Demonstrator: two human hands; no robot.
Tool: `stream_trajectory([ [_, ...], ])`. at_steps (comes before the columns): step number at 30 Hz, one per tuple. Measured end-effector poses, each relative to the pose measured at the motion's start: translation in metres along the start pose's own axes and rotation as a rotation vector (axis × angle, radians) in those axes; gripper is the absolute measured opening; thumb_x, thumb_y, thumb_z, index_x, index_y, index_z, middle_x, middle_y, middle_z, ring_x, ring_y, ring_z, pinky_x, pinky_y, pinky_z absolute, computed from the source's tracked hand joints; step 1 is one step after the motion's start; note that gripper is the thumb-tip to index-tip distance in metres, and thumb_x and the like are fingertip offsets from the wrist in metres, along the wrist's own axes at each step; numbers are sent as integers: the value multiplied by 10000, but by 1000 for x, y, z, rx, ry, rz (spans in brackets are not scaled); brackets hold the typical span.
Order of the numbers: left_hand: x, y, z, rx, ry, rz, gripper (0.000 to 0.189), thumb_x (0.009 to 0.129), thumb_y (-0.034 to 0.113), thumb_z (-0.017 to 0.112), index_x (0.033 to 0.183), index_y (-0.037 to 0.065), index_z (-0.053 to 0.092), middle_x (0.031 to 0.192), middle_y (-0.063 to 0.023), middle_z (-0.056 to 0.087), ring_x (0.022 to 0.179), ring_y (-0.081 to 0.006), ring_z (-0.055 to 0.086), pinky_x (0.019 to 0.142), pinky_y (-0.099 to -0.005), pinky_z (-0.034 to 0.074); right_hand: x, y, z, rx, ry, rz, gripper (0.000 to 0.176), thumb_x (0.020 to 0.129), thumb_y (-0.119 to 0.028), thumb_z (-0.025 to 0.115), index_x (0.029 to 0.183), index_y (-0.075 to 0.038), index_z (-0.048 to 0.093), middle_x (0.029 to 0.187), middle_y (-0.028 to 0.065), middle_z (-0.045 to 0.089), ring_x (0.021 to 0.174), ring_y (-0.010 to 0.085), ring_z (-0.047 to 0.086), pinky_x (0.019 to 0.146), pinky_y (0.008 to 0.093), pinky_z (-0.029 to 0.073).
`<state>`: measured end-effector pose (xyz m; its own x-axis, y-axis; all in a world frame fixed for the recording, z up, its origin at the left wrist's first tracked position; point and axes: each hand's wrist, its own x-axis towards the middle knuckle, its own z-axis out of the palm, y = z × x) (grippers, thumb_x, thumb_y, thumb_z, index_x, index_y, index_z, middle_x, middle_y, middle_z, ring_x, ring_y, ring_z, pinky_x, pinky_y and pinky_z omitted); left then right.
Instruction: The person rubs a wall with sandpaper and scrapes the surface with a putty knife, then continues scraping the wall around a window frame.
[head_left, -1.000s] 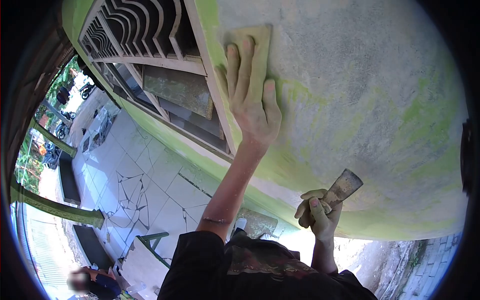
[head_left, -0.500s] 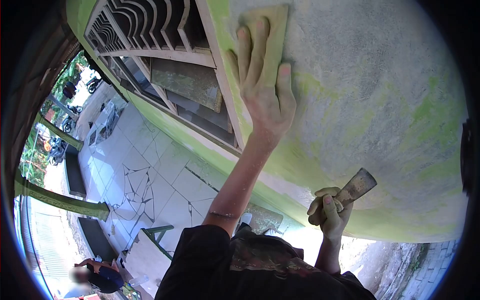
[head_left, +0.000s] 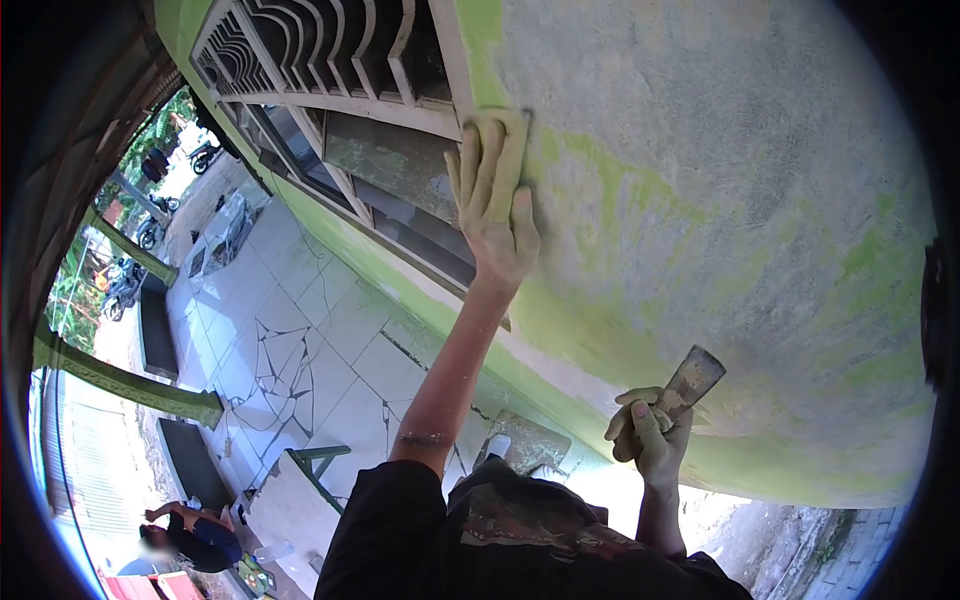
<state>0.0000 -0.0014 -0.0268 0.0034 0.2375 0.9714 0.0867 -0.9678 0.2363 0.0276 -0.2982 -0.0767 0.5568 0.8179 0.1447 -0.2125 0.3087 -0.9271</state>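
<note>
Pale sheet (head_left: 515, 140) against wall (head_left: 720, 180) under outstretched left hand (head_left: 497, 215); right grip (head_left: 652, 432) closed round scraper (head_left: 694, 377). Sheet could snag window frame (head_left: 453, 55) if hand drifts left.

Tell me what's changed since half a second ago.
The left hand has moved the flat sheet down the wall and leftward in the picture, closer to the window frame. Nothing was taken hold of or let go: the left hand still lies flat over the sheet, and the right hand still holds the scraper.
</note>
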Motion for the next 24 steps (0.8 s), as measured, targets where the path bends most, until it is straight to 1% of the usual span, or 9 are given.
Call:
stream_trajectory([
  [3,-145,-15,-20,98,-282,-118,554,1055,349,291,1335,-58,541,1421,-240,486,1411,-434,325,1152,-588,205,6,3,5,-26,-4,-29,206,980,-107,556,1001,76,649,625,147,656,365,70,425,349,225,312],
  [6,-123,-16,-18,51,-241,-60,546,1053,340,301,1332,-63,542,1422,-241,486,1409,-444,321,1148,-585,215,5,7,11,-46,24,-32,205,980,-106,556,1001,75,649,626,144,657,365,71,426,350,227,310],
  [9,3,-8,-7,-52,-78,91,447,1028,301,388,1335,39,582,1431,-167,506,1385,-449,360,1117,-615,258,6,14,19,-19,84,14,206,980,-109,555,995,73,652,627,143,658,366,72,427,352,227,307],
  [11,84,-2,-10,-25,-62,237,435,1015,276,426,1362,46,552,1460,-160,477,1392,-446,349,1119,-607,263,9,18,28,1,84,0,206,982,-106,549,992,71,653,630,142,659,368,71,429,352,227,305],
  [14,94,-6,-5,-73,-26,259,435,1015,260,432,1386,51,524,1479,-159,453,1403,-440,331,1121,-601,265,16,21,41,-9,61,-51,206,984,-103,547,990,73,653,636,142,661,368,73,430,350,228,305],
  [16,26,-7,-7,-50,-86,139,485,1038,316,376,1404,20,491,1476,-175,450,1401,-444,331,1129,-599,250,15,19,46,-6,65,-76,204,985,-99,543,989,74,652,637,143,661,368,75,433,348,229,308],
  [17,-16,0,-15,-31,-241,21,636,1055,414,272,1361,-104,478,1427,-292,448,1393,-512,292,1142,-587,225,16,19,48,-7,79,-93,202,986,-94,540,989,75,651,638,145,662,367,77,436,346,229,311],
  [20,-80,11,-22,-26,-382,-112,689,1052,452,224,1420,-107,391,1488,-304,353,1421,-511,222,1148,-618,156,17,20,54,-33,115,-71,201,988,-91,535,991,76,648,645,151,664,367,82,444,343,229,317],
  [24,44,7,-13,5,-187,92,652,1043,452,278,1449,-47,383,1523,-231,346,1430,-474,238,1144,-624,164,16,27,61,-48,109,-48,204,993,-95,530,1012,74,642,653,151,662,367,79,454,341,227,325],
])
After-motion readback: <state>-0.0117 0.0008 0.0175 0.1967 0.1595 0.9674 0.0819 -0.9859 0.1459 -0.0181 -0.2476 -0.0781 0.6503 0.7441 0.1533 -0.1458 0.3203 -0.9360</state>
